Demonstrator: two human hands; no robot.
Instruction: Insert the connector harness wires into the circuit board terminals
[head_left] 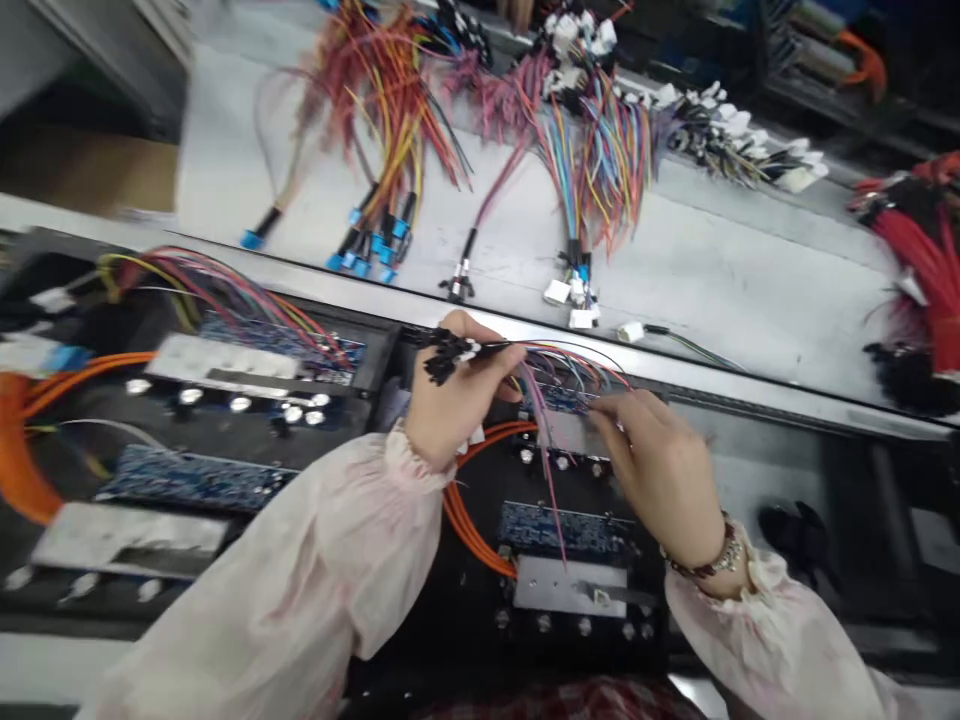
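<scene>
My left fingers (510, 358) pinch the wire bundle (536, 396) above the upper board (559, 402); my right fingers (619, 404) nearly meet beside that board, hold unclear; I judge this wire-fitting, calling next for steady slack.

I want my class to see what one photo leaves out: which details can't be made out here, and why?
All in the head view:
Left hand: the stretch of wire bundle inside its grip, covered by the hand itself.
Right hand: whether it pinches a wire; too small and blurred.
Lower left circuit board: any markings; too small and blurred.
Thick orange cable: part of its loop, cut off by the left edge.
Red bundle: its full extent, cut off by the right edge.
</scene>
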